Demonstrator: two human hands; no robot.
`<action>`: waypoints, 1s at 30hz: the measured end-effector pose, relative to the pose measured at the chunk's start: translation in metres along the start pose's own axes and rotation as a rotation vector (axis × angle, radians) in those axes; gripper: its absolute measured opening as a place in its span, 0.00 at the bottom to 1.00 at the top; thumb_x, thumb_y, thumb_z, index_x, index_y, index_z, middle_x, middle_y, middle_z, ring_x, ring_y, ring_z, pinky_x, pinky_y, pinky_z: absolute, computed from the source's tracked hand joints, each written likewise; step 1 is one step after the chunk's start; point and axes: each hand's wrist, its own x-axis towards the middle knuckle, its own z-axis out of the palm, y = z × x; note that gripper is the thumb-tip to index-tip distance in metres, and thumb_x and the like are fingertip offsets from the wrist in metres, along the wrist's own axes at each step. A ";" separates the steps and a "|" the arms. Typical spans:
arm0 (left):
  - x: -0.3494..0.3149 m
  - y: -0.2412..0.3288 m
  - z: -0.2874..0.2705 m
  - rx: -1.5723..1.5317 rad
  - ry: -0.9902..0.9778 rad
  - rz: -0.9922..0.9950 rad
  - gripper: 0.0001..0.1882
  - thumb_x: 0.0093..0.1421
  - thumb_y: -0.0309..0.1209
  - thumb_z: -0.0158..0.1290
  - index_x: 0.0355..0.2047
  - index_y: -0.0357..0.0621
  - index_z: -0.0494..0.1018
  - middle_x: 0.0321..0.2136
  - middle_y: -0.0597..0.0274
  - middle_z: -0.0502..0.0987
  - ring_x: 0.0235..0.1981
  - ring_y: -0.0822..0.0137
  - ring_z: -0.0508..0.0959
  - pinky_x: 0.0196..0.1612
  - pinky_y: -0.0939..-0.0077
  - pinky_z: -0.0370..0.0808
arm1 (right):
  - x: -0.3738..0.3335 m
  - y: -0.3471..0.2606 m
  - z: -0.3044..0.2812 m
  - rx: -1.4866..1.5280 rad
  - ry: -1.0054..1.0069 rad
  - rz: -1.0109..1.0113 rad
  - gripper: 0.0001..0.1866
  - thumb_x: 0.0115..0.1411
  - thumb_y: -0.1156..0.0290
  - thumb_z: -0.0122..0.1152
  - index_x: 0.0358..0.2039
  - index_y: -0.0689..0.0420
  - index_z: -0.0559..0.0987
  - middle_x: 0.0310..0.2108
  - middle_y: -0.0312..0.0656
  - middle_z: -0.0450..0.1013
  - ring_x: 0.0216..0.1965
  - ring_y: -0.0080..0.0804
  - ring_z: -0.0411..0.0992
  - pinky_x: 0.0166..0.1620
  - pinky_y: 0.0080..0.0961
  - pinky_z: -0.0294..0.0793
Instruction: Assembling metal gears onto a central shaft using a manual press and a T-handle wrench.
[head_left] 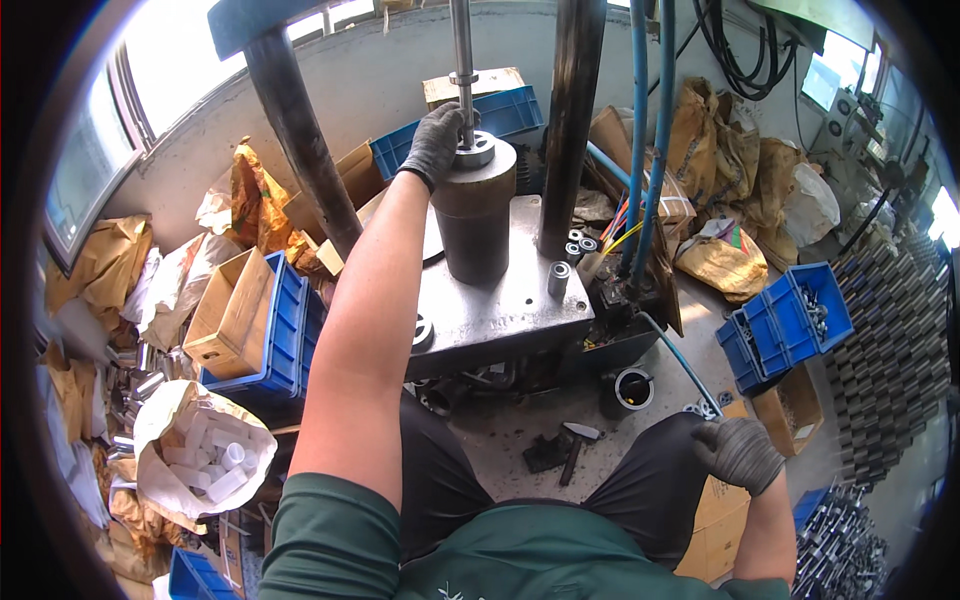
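A spoked metal ring (477, 152) sits on top of a thick dark cylinder (475, 235), which stands on a steel press table (520, 290). A thin vertical steel rod (462, 50) comes down into the ring's middle. My left hand (438, 145), in a grey glove, is closed on the ring's left side, its fingertips partly hidden behind the rod. Low on the right, by my knee, my gloved right hand (742, 455) is curled around the end of a thin blue-green lever (680, 362). A similar ring (422, 333) lies at the table's left edge.
Dark press columns (572, 120) flank the cylinder. A short metal sleeve (559, 279) stands on the table's right. A hammer (574, 455) and a round pot (633, 390) are on the floor. Blue bins (800, 315), a sack of white plastic pieces (205, 455) and stacked metal parts (890, 350) surround me.
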 end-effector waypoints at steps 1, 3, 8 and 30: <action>0.001 0.001 -0.004 0.063 -0.024 -0.002 0.15 0.68 0.38 0.48 0.41 0.42 0.81 0.37 0.62 0.81 0.39 0.70 0.79 0.49 0.74 0.76 | 0.001 -0.003 -0.008 0.022 -0.038 0.011 0.15 0.62 0.58 0.60 0.39 0.53 0.86 0.32 0.51 0.81 0.36 0.55 0.80 0.42 0.49 0.79; 0.003 0.001 -0.007 0.127 -0.046 -0.001 0.16 0.69 0.38 0.48 0.41 0.42 0.81 0.37 0.62 0.81 0.39 0.70 0.79 0.49 0.74 0.76 | 0.007 -0.001 -0.017 0.044 -0.072 0.020 0.15 0.62 0.58 0.59 0.41 0.53 0.86 0.33 0.51 0.82 0.37 0.54 0.80 0.43 0.48 0.79; -0.001 0.003 0.001 0.054 0.004 -0.047 0.15 0.63 0.33 0.47 0.36 0.41 0.82 0.31 0.60 0.81 0.34 0.68 0.78 0.44 0.72 0.76 | 0.014 0.000 -0.033 0.148 0.154 -0.004 0.18 0.63 0.59 0.58 0.46 0.55 0.85 0.39 0.51 0.82 0.42 0.53 0.80 0.48 0.47 0.77; 0.006 -0.005 0.003 0.078 -0.028 -0.048 0.15 0.64 0.28 0.45 0.39 0.39 0.82 0.30 0.61 0.80 0.32 0.70 0.78 0.40 0.75 0.76 | 0.009 0.027 -0.014 0.034 -0.090 -0.101 0.18 0.65 0.59 0.55 0.49 0.53 0.84 0.40 0.49 0.83 0.44 0.51 0.80 0.52 0.47 0.76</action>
